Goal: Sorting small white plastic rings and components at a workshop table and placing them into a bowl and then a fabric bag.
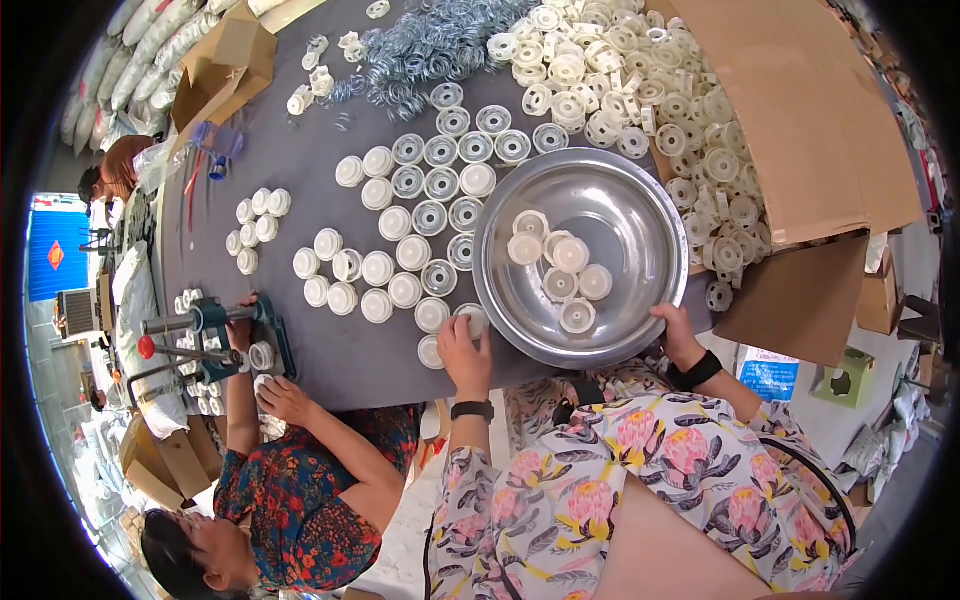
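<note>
Right grip [682,338] closed on steel basin [635,225], left grip [466,360] around white cap [474,313], grey tabletop [290,165] beneath, pale sacks [150,50] beyond

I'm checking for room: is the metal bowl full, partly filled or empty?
Partly filled: a few white plastic parts lie in the metal bowl, with much of its bottom bare.

White cap [474,316]: partly covered (by left hand [467,358]) | right hand [681,338]: some fingers hidden
</note>
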Demonstrator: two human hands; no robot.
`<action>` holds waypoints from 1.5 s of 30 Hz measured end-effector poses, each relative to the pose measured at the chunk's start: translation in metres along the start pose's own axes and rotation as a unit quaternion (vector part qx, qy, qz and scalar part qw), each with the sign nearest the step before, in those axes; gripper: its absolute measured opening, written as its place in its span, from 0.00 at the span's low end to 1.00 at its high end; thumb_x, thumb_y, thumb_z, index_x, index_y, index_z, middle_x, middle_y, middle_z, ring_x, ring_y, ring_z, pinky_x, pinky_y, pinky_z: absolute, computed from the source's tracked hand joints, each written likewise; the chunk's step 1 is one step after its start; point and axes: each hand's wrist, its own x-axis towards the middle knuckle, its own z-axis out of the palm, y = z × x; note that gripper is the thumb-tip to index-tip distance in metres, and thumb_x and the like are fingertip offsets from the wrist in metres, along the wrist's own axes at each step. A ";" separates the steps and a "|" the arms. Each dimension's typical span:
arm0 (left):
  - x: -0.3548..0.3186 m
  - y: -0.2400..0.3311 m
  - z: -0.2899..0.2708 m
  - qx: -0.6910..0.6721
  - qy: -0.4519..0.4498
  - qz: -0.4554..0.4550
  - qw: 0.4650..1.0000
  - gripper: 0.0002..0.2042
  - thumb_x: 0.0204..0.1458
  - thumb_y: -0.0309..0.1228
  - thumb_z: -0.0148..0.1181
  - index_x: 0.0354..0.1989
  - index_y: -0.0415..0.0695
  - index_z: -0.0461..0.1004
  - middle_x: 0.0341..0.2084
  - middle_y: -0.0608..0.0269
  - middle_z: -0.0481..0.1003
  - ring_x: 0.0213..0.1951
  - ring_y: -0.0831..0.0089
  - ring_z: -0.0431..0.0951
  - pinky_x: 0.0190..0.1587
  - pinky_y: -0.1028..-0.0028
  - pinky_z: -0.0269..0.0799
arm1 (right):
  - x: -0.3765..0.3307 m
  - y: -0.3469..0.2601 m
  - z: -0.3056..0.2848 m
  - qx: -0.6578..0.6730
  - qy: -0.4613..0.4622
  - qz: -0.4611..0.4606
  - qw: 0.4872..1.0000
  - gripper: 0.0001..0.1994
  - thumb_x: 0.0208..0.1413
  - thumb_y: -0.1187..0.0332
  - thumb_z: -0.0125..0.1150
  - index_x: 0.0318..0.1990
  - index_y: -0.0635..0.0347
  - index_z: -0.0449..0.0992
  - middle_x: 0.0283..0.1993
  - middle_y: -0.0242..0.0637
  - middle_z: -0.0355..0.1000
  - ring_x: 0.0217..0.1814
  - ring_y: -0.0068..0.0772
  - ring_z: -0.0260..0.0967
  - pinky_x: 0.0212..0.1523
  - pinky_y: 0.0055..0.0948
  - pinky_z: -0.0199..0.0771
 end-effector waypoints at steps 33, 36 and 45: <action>0.023 0.027 -0.030 -0.504 -0.004 -0.213 0.837 0.18 0.52 0.23 0.50 0.53 0.37 0.63 0.40 0.60 0.72 0.39 0.76 0.73 0.41 0.78 0.70 | 0.011 0.004 -0.015 0.011 0.011 -0.032 0.999 0.18 0.41 0.71 0.52 0.43 0.66 0.69 0.39 0.36 0.70 0.41 0.31 0.67 0.45 0.29 0.66; 0.010 -0.001 -0.010 -0.450 -0.041 -0.234 0.861 0.18 0.53 0.25 0.50 0.54 0.38 0.63 0.39 0.59 0.71 0.36 0.76 0.74 0.36 0.78 0.73 | 0.011 -0.005 -0.024 0.051 0.063 -0.053 0.995 0.18 0.42 0.71 0.52 0.44 0.65 0.68 0.39 0.36 0.69 0.41 0.31 0.67 0.45 0.30 0.67; 0.011 0.035 0.008 -0.009 -0.058 -0.064 0.996 0.17 0.47 0.29 0.55 0.48 0.43 0.69 0.35 0.53 0.68 0.35 0.57 0.70 0.36 0.66 0.67 | 0.010 -0.003 -0.043 0.084 0.109 -0.065 0.988 0.19 0.42 0.72 0.52 0.46 0.64 0.66 0.40 0.36 0.67 0.42 0.32 0.65 0.46 0.31 0.66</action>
